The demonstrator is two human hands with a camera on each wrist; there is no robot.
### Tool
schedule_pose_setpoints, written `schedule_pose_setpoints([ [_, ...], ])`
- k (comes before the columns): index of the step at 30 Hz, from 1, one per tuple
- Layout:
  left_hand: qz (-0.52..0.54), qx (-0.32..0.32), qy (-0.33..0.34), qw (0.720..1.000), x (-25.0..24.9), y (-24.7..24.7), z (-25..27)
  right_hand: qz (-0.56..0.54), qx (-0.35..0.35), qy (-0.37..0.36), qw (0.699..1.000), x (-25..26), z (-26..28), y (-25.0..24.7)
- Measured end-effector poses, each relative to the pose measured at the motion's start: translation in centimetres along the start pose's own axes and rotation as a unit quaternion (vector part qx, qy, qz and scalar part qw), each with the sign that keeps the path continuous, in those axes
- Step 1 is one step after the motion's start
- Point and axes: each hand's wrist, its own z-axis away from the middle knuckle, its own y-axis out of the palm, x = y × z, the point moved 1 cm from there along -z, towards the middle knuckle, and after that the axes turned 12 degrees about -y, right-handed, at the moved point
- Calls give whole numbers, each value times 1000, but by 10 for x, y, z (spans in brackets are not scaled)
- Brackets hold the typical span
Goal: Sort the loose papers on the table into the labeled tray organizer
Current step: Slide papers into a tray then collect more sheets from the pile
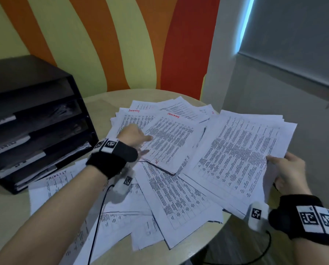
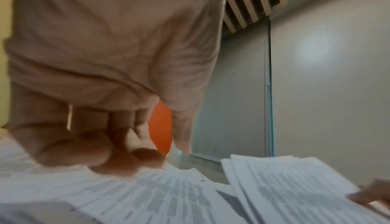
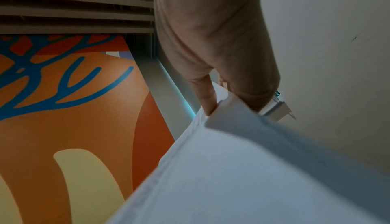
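Note:
Printed sheets (image 1: 169, 142) lie scattered and overlapping over the round table (image 1: 102, 100); several carry red handwriting. My left hand (image 1: 136, 137) is over the middle of the pile, its bent fingers (image 2: 126, 162) touching the top sheet (image 2: 168, 192) and its thumb held apart, gripping nothing. My right hand (image 1: 286, 169) pinches the near right corner of a stack of papers (image 1: 242, 153), lifted and tilted above the table's right side; the thumb lies on top and the fingers underneath (image 3: 257, 97). The black tray organizer (image 1: 35, 121) stands at the left, with papers in its slots.
A striped orange, yellow and red wall rises behind the table. A grey wall and a window blind (image 1: 293, 35) are to the right. A black cable (image 1: 96, 226) runs from my left wrist across the papers. The table's rim curves close on the near right.

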Motion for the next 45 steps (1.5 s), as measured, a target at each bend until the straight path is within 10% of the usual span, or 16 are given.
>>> schedule_pose_setpoints([
  [3,-79,-85,6,993,3,4,-33,-19,7,-15,1000,8,4,-2],
  [9,-155,-35,-61,985,15,37,-59,-54,19,-33,998,9,0,1],
  [21,186,-154,20,970,15,-3,-51,-11,73,10,997,-23,-1,25],
  [25,379,-76,10,922,6,-35,-27,-19,69,15,997,-25,1,28],
  [34,249,106,-26,962,1,34,26,-109,124,39,986,-6,19,44],
  [39,315,191,-27,929,4,61,36,-129,182,5,975,0,29,55],
  [45,304,133,47,942,-6,55,45,-134,225,-35,964,6,34,72],
])
